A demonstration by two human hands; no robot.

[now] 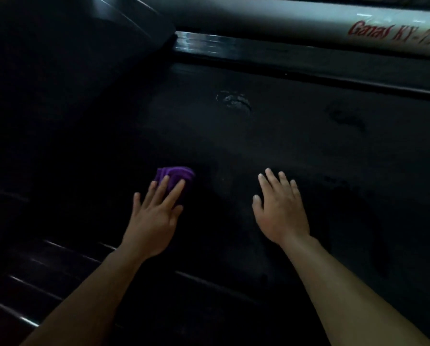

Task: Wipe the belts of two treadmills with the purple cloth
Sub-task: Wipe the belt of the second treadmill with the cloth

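The dark treadmill belt (271,146) fills most of the view, bordered at the far side by a white side rail (283,18). The right hand (281,211) is laid flat on it, fingers spread. The purple cloth (176,174) is pressed down under the straight fingers of the left hand (154,218). A dusty mark (233,101) lies ahead and rightward, probably to be wiped next.

Dim, murky, soft, glare top right.

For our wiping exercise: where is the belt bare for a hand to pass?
Bare belt from the hands to the far rail, but for a smudge; also between left hand, on the cloth, and right hand. Crowded nowhere.
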